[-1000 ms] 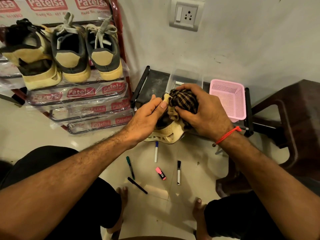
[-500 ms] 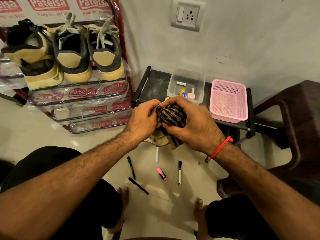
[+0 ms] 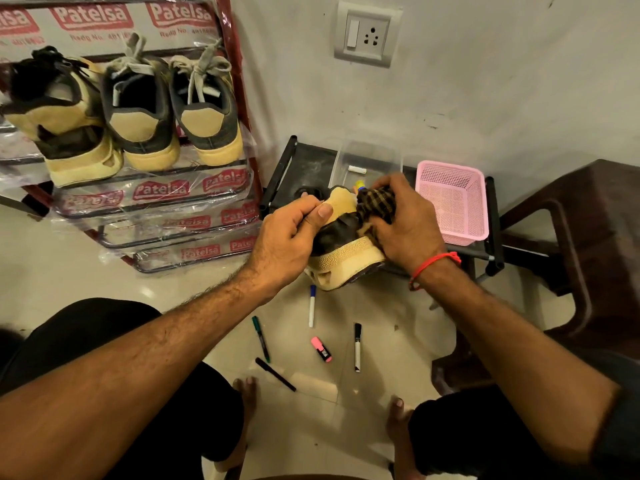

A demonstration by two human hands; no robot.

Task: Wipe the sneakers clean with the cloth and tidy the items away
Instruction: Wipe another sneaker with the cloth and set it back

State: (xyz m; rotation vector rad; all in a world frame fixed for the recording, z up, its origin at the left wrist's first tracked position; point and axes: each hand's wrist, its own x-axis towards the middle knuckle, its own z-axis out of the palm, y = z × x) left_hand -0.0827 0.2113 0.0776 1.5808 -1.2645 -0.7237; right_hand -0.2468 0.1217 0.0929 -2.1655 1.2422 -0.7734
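The person sits low, bare feet on the pale tiled floor (image 3: 69,271), with a tan and dark sneaker (image 3: 343,251) held up in front of the knees. The left hand (image 3: 291,237) grips its heel end, thumb pressed onto the tan heel patch. The right hand (image 3: 405,226) has its fingers curled round a bunched brown checked cloth (image 3: 375,206), pressing it against the shoe's upper. A red thread (image 3: 433,265) circles that wrist.

Behind the hands, partly hidden by them, is a low black rack (image 3: 277,174) against the wall. On it sit a clear plastic box (image 3: 367,161) holding a few small items, too covered to name, and just to its right an open-weave pink basket (image 3: 453,202). A dark brown plastic chair (image 3: 571,244) stands on the right.

On the floor below the sneaker lie loose pens: a white marker with a blue cap (image 3: 312,306), a green marker (image 3: 260,338), a pink highlighter (image 3: 321,348), a white marker with a black cap (image 3: 357,346) and a black pen (image 3: 275,374), all apart from each other.

To the left a red-framed shoe rack (image 3: 242,109), wrapped in printed plastic, carries three more sneakers (image 3: 138,109) on its top shelf, heels outward. A switch and socket plate (image 3: 367,32) is set in the scuffed grey wall (image 3: 502,81).
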